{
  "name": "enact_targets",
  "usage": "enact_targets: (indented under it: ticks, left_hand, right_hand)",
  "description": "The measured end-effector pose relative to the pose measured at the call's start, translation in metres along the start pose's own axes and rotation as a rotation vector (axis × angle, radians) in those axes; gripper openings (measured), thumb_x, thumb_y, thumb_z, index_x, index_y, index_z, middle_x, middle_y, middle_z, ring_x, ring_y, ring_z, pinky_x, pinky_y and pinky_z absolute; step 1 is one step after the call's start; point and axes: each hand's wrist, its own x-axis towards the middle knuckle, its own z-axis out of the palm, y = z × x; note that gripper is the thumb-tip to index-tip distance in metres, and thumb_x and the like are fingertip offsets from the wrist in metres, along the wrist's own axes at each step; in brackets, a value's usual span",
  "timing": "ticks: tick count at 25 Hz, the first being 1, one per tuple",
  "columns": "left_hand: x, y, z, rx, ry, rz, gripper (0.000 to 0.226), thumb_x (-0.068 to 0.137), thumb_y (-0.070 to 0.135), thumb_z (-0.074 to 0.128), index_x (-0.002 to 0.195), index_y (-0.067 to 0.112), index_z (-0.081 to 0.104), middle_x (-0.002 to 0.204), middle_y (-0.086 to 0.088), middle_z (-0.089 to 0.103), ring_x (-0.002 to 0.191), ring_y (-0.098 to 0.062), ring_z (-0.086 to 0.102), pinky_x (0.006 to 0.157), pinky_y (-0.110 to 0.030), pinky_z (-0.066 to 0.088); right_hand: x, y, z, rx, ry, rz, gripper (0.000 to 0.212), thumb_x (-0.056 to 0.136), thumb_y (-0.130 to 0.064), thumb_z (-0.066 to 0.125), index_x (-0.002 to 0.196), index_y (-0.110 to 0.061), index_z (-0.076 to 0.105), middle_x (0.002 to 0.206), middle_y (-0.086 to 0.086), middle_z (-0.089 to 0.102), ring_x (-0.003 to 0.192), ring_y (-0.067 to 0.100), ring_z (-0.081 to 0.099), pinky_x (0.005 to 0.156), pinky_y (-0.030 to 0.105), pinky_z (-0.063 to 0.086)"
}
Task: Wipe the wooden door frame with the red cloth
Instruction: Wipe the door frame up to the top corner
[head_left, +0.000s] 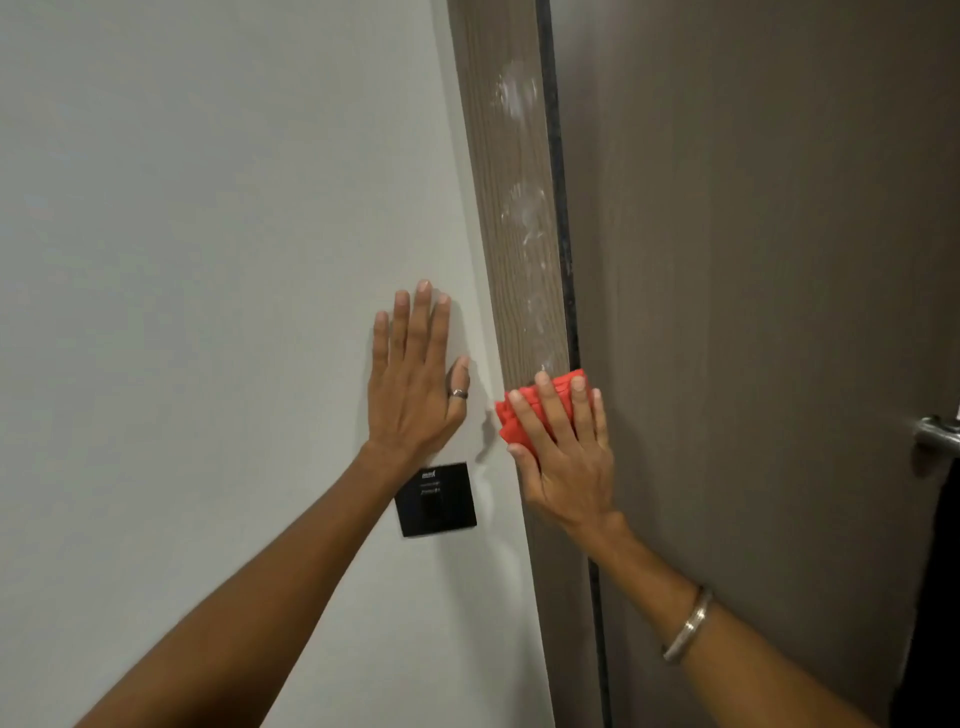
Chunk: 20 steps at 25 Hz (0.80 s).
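The wooden door frame (511, 208) runs as a grey-brown grained strip from top centre down to the bottom, with white smears on its upper and middle part. My right hand (563, 457) presses a bunched red cloth (514, 415) flat against the frame, just below the smears; the cloth shows above and left of my fingers. My left hand (415, 379) lies flat on the white wall (208, 260) left of the frame, fingers spread and pointing up, holding nothing.
A black square wall switch (436, 501) sits on the wall just below my left hand. The brown door (753, 260) fills the right side, with a metal handle (937, 434) at the right edge. A dark seal strip (563, 234) separates frame and door.
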Motion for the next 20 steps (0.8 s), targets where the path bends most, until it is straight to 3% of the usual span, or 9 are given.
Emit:
enact_targets:
  ticks: [3,7,13,20]
  left_hand:
    - [0.039,-0.014,0.022,0.049,0.056,-0.055,0.071,0.106,0.040,0.039,0.163,0.006,0.014,0.172,-0.020,0.015,0.159,-0.037,0.013,0.129,-0.056,0.012]
    - [0.031,-0.007,0.024,0.056,0.092,-0.033,0.071,0.105,0.041,0.038,0.163,0.007,0.015,0.172,-0.018,0.016,0.160,-0.032,0.009,0.129,-0.054,0.011]
    - [0.036,-0.009,0.024,0.071,0.097,-0.026,0.073,0.104,0.042,0.041,0.163,0.006,0.017,0.171,-0.019,0.017,0.159,-0.034,0.013,0.129,-0.054,0.011]
    - [0.068,-0.016,0.011,0.044,0.116,-0.001,0.074,0.104,0.043,0.040,0.163,0.006,0.015,0.173,-0.018,0.013,0.160,-0.034,0.010,0.130,-0.053,0.008]
  right_hand:
    - [0.037,0.007,0.014,-0.007,0.046,0.060,0.060,0.104,-0.050,0.038,0.158,-0.030,0.025,0.167,0.007,0.024,0.157,0.036,0.009,0.127,0.058,0.015]
    - [0.060,-0.005,0.000,0.002,0.083,0.075,0.057,0.105,-0.050,0.034,0.158,-0.028,0.029,0.167,0.007,0.024,0.157,0.036,0.010,0.128,0.056,0.011]
    - [0.108,-0.005,-0.009,-0.041,0.096,0.071,0.060,0.104,-0.049,0.036,0.159,-0.027,0.028,0.169,0.009,0.024,0.157,0.037,0.011,0.127,0.058,0.013]
    - [0.147,-0.005,-0.018,-0.097,0.105,-0.123,0.059,0.104,-0.046,0.041,0.159,-0.026,0.030,0.169,0.006,0.022,0.157,0.034,0.013,0.128,0.056,0.011]
